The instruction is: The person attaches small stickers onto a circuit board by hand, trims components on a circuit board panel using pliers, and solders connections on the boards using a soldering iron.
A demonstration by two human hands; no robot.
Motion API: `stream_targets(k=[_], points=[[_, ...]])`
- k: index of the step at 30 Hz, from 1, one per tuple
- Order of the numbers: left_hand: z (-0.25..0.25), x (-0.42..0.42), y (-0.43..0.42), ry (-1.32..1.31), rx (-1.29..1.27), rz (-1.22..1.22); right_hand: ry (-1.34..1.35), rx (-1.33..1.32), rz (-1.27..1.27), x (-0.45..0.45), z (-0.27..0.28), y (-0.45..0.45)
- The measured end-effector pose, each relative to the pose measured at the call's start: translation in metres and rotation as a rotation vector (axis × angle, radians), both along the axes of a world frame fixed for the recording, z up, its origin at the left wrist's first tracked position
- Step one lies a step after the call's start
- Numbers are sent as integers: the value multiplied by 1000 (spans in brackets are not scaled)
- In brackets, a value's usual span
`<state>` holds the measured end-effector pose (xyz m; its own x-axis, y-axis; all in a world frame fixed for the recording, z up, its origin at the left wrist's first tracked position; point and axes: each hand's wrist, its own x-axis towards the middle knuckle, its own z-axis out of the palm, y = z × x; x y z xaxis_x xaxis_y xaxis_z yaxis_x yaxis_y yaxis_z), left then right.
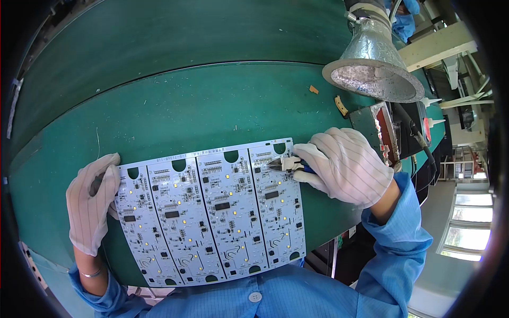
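Note:
A white circuit board panel (208, 212), split into several strips with chips and small yellow parts, lies across the green table close to my body. Gloved in white, my left hand (94, 199) grips the panel's left edge between thumb and fingers. My right hand (347, 167), also gloved, is closed around a pair of cutting pliers (290, 164) with blue on the handle. The pliers' jaws lie over the upper part of the rightmost strip; whether they touch a component I cannot tell. My palm hides most of the handles.
A metal fume hood funnel (371, 66) hangs at the upper right. Below it stands a worn metal box (379, 130) beside cables and white-tipped bottles (436, 122). A curved tan piece (340, 106) and small scraps lie on the green tabletop (196, 114). Another person's blue sleeve (404, 26) shows far back.

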<state>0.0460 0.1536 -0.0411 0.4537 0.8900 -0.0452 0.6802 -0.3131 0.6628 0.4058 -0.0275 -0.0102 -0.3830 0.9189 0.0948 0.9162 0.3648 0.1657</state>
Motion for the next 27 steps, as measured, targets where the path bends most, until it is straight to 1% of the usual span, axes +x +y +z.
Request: stream_targets(k=[7, 10, 11, 12, 13, 15, 17, 21, 24, 27], points=[[-3, 1, 0, -52, -1, -13, -44, 52, 50, 1, -2, 1], [1, -2, 4, -53, -24, -66, 8, -18, 50, 3, 0, 3], [2, -3, 6, -50, -32, -92, 29, 41, 35, -2, 0, 9], [4, 0, 3, -63, -76, -16, 49, 94, 15, -7, 3, 12], [3, -2, 3, -76, -80, -10, 68, 143, -14, -11, 7, 13], [-1, -3, 3, -108, -86, -16, 71, 56, -31, -29, 14, 23], [6, -1, 1, -97, -156, 7, 37, 3, -11, -44, 13, 31], [6, -3, 0, -125, -203, 19, -21, -8, 18, -55, 8, 34], [-2, -6, 1, -156, -187, 23, -32, -21, 3, -58, 8, 34], [0, -5, 2, -140, -160, 3, -29, -44, 5, -58, 9, 33]])
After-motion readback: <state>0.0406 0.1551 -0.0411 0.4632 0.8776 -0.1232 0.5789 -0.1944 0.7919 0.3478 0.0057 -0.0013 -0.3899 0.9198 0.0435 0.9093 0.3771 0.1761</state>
